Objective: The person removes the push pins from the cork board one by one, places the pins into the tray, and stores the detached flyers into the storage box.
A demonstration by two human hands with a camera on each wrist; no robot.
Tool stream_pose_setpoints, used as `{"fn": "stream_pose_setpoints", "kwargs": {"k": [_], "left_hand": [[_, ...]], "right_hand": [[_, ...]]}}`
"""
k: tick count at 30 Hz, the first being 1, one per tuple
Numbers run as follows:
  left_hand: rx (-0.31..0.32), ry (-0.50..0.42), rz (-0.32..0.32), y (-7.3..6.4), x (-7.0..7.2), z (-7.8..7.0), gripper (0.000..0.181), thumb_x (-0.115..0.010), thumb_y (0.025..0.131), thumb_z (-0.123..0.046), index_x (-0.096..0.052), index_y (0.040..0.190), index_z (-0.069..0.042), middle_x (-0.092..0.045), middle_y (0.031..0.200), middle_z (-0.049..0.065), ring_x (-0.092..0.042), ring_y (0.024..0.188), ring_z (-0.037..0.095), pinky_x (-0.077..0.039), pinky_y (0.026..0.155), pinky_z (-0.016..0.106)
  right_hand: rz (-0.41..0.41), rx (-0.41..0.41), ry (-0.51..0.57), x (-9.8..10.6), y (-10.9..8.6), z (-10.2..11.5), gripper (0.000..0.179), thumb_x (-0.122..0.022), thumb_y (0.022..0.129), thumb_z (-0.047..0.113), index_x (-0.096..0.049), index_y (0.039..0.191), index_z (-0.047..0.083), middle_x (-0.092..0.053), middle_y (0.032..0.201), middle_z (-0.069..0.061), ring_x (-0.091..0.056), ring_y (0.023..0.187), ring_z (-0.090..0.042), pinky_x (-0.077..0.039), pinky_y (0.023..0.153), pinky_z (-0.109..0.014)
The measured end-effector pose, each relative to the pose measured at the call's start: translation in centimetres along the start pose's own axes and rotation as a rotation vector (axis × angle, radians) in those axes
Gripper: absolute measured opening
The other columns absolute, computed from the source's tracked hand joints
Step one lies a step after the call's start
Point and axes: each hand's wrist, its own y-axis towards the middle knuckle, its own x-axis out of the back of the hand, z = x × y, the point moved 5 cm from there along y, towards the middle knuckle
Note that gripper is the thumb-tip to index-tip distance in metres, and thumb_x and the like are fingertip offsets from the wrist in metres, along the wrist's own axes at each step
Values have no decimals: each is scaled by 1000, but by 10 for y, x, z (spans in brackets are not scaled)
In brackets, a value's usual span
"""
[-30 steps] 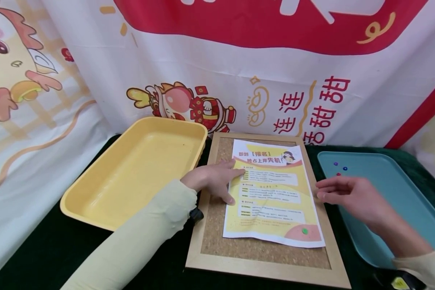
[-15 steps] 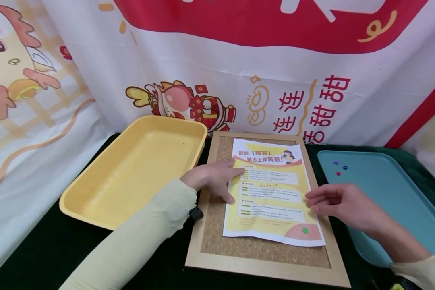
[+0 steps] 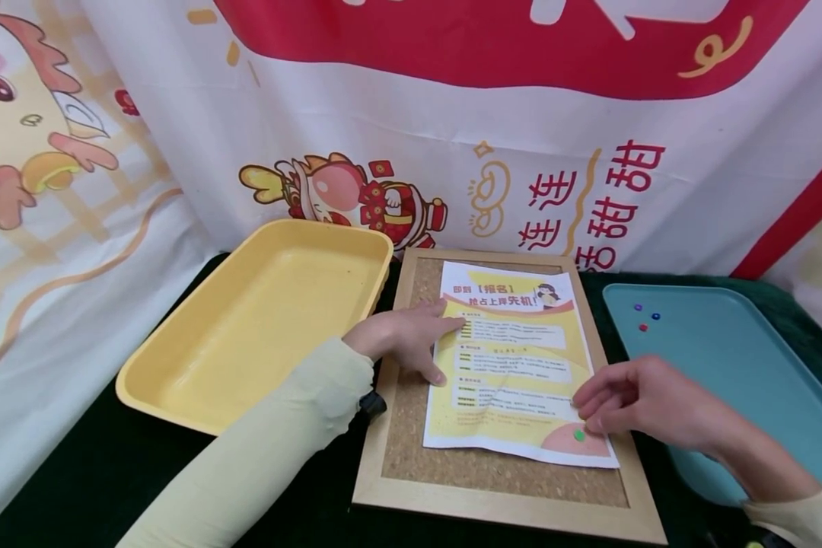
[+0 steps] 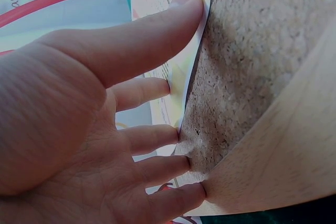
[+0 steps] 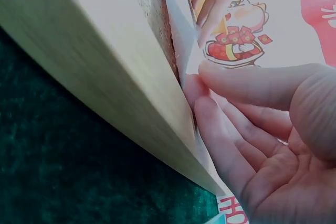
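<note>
A printed yellow-and-white sheet of paper (image 3: 507, 365) lies on a wood-framed cork board (image 3: 452, 468). My left hand (image 3: 407, 339) rests spread on the sheet's left edge, its thumb and fingers extended across paper and cork (image 4: 236, 77). A green pushpin (image 3: 579, 435) sits at the sheet's lower right corner. Just above that pin, my right hand (image 3: 647, 403) touches the sheet's right edge with loosely bent fingers. In the right wrist view, the thumb (image 5: 252, 83) and fingertips are close together by the paper edge; nothing is visible between them.
To the left stands a yellow plastic tray (image 3: 246, 335). A teal tray (image 3: 726, 342) on the right holds a red pushpin (image 3: 643, 328), a blue one (image 3: 655, 316) and a purple one (image 3: 638, 307). Dark green cloth (image 3: 301, 495) covers the table; a printed curtain (image 3: 452, 114) hangs behind.
My right hand has moved from the board's right frame onto the sheet's right edge, then down it toward the green pushpin. The left hand has stayed in place on the sheet.
</note>
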Motion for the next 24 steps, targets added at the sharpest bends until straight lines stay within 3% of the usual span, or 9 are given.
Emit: {"fn": "stream_pose_setpoints", "kwargs": {"k": [5, 17, 24], "left_hand": [[6, -7, -4, 1, 0, 1, 93, -80, 95, -36, -26, 170, -25, -1, 181, 10, -1, 169, 32, -9, 137, 49], [4, -5, -9, 0, 0, 1, 94, -81, 95, -36, -26, 171, -25, -2, 181, 10, -1, 169, 32, -9, 137, 49], [1, -4, -8, 0, 0, 1, 94, -81, 95, -36, -26, 171, -25, -3, 181, 10, -2, 169, 32, -9, 137, 49]], "right_hand": [[67, 19, 35, -6, 0, 2, 30, -87, 88, 19, -79, 114, 7, -80, 102, -5, -73, 91, -23, -61, 77, -26], [65, 24, -54, -13, 2, 13, 15, -87, 85, 9, -81, 99, 11, -73, 85, -5, -63, 80, -20, -52, 66, -25], [94, 47, -107, -13, 3, 14, 10, -87, 86, 12, -83, 94, 15, -70, 81, -3, -61, 77, -19, -47, 64, -24]]}}
